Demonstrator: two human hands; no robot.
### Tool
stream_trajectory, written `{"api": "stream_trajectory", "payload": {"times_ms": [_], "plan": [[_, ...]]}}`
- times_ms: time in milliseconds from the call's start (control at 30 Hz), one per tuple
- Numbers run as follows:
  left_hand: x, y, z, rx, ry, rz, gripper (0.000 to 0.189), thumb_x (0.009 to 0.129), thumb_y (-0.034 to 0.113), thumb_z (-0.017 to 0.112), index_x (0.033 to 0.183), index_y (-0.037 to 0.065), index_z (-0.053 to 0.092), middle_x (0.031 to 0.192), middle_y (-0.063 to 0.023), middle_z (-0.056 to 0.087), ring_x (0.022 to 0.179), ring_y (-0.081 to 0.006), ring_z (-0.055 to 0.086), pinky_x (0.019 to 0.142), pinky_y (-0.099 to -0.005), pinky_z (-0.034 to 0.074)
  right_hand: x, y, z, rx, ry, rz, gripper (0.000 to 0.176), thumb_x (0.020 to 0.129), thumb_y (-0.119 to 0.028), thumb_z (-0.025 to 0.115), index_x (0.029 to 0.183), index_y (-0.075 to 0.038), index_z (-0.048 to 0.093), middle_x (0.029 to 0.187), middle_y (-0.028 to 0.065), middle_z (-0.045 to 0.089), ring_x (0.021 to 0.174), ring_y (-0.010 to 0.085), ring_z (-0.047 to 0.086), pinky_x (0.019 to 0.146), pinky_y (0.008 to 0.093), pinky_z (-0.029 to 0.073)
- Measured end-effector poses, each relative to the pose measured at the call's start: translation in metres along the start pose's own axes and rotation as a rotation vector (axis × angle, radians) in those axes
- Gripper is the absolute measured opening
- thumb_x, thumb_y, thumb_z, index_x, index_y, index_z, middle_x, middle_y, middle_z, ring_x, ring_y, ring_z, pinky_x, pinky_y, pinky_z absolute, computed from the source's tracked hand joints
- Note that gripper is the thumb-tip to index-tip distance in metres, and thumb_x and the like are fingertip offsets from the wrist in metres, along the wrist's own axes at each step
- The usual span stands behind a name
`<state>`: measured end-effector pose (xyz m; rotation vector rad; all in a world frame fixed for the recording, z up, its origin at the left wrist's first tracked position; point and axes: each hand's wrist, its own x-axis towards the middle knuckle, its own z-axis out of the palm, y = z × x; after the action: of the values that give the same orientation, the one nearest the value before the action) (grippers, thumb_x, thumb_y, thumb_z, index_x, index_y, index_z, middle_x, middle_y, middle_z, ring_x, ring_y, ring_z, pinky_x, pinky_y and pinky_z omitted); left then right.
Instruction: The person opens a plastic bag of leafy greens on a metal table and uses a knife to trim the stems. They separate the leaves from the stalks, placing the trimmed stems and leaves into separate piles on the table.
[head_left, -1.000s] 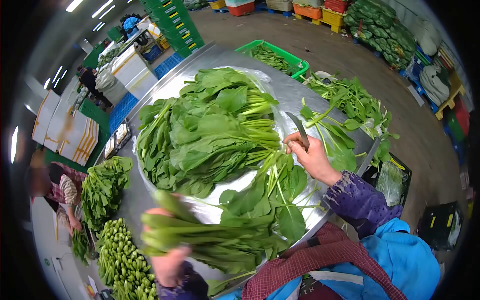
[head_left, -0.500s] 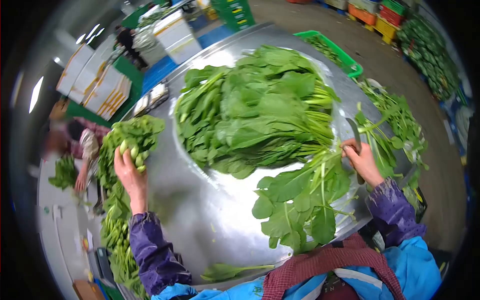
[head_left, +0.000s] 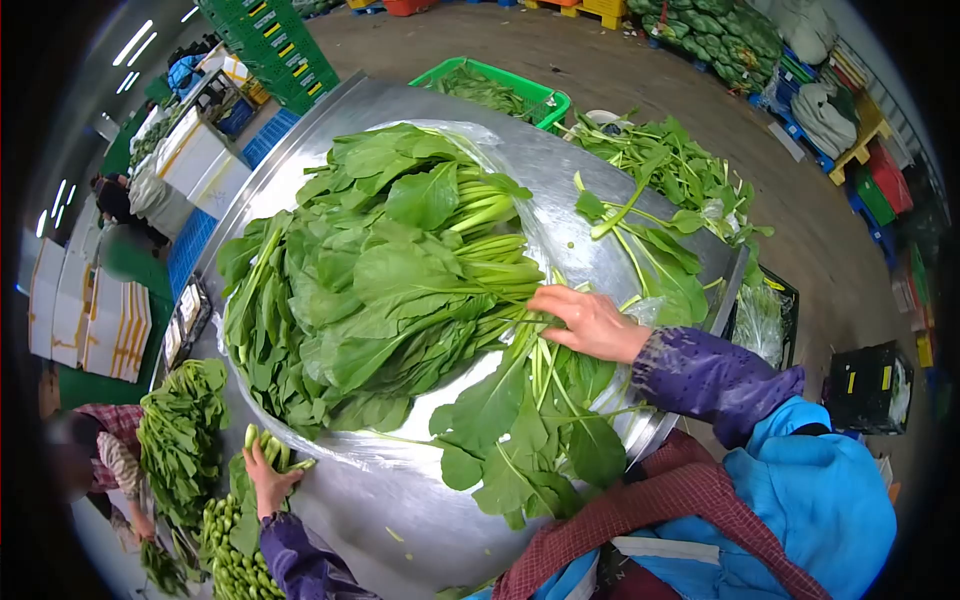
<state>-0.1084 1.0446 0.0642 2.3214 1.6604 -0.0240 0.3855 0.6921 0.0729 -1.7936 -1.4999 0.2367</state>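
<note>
At the left edge of the metal table [head_left: 345, 510], my left hand [head_left: 270, 482] has its fingers and thumb around a small bunch of leafy greens [head_left: 262, 443], pale stem ends up. My right hand [head_left: 592, 322] is palm-down, its fingers closed on the stems of some loose leafy greens [head_left: 515, 425]. Those lie beside the big pile of leafy greens [head_left: 385, 265], which rests on clear plastic sheeting [head_left: 545, 225]. No knife shows in my right hand; its palm side is hidden.
Cut leaves and stems [head_left: 655, 165] lie along the table's far right. A green basket [head_left: 545, 110] holds greens beyond the table. More bunches [head_left: 180, 430] are stacked at left, near another person's arm [head_left: 125, 470]. A black crate [head_left: 865, 385] stands at right.
My view has turned right. My left hand has lowered the bunch toward the stacked greens. The knife seen in my right hand is out of sight, and that hand has reached onto the stems.
</note>
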Motion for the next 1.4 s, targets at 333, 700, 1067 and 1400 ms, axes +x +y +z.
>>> {"api": "stream_trajectory", "payload": {"times_ms": [333,700,1067,1400], "plan": [[-0.114,0.233,-0.019,-0.449,0.420,0.570,0.014,0.084,0.000,0.058,0.095,0.004,0.066,0.090,-0.0060,0.064,0.080,-0.0147,0.058,0.073,-0.0261,0.046,0.005,-0.056,-0.008,0.422,-0.019,0.381,0.013,0.080,-0.014,0.064,0.082,-0.001,0.061,0.069,0.0041,0.060,0.056,0.0085,0.047,0.052,0.0279,0.040],[-0.219,0.364,0.020,-0.573,-0.060,0.632,0.019,0.086,0.016,0.060,0.099,0.002,0.062,0.076,-0.0092,0.064,0.072,-0.0218,0.062,0.070,-0.0323,0.045,-0.040,-0.100,-0.031,0.652,-0.034,0.318,0.011,0.085,-0.011,0.062,0.089,-0.001,0.059,0.071,0.0089,0.061,0.062,0.0152,0.059,0.054,0.0310,0.045],[-0.238,0.364,0.027,-0.824,-0.283,0.530,0.020,0.092,0.011,0.053,0.097,-0.005,0.063,0.077,-0.0093,0.067,0.061,-0.0112,0.059,0.056,-0.0264,0.048,-0.071,-0.069,-0.032,0.146,-0.179,0.152,0.024,0.083,-0.015,0.056,0.104,-0.004,0.058,0.082,0.0146,0.064,0.072,0.0325,0.063,0.061,0.0410,0.049],[-0.230,0.353,0.015,-0.804,-0.047,0.431,0.008,0.088,0.008,0.055,0.091,0.001,0.057,0.073,-0.0125,0.056,0.062,-0.0253,0.053,0.060,-0.0335,0.043,-0.031,-0.027,-0.026,0.068,-0.037,0.255,0.026,0.085,-0.023,0.056,0.104,-0.006,0.061,0.086,0.0157,0.063,0.077,0.0289,0.064,0.068,0.0382,0.050]]}}
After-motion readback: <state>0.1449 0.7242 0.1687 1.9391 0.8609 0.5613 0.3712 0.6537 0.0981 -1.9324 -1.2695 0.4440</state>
